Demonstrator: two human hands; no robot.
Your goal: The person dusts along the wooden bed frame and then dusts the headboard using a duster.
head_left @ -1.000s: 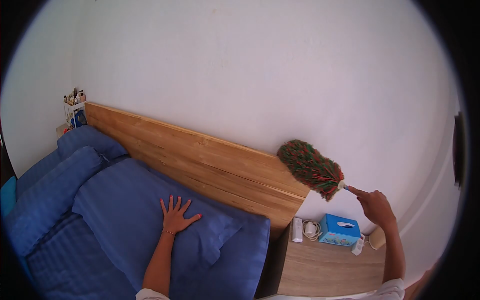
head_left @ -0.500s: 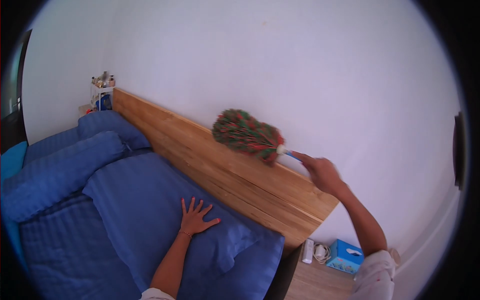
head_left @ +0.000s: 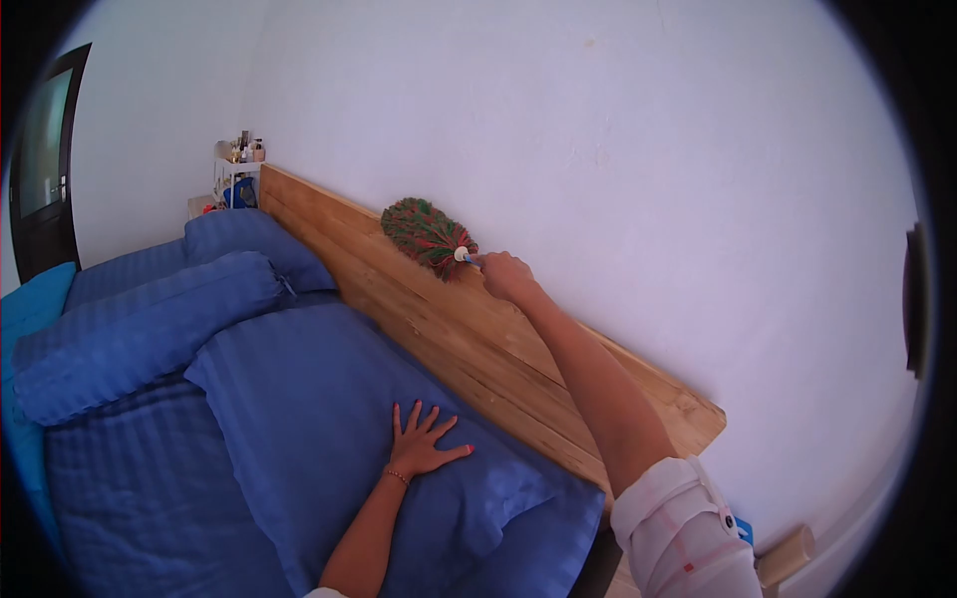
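A fluffy red and green duster (head_left: 427,235) lies against the top edge of the wooden headboard (head_left: 439,319), next to the white wall. My right hand (head_left: 506,276) is wrapped round its blue handle, the arm stretched out over the headboard. My left hand (head_left: 424,446) rests flat with spread fingers on a blue striped pillow (head_left: 329,399); it holds nothing.
A blue bolster (head_left: 150,334) and another pillow (head_left: 249,244) lie on the bed's far side. Beyond them a white rack (head_left: 237,167) holds several bottles. A dark door (head_left: 50,169) stands at the left. My right sleeve mostly hides the bedside table.
My right hand has moved the duster leftward along the headboard, toward its far end. My left hand stays on the pillow. The camera view has shifted slightly, and the tissue box is now mostly hidden.
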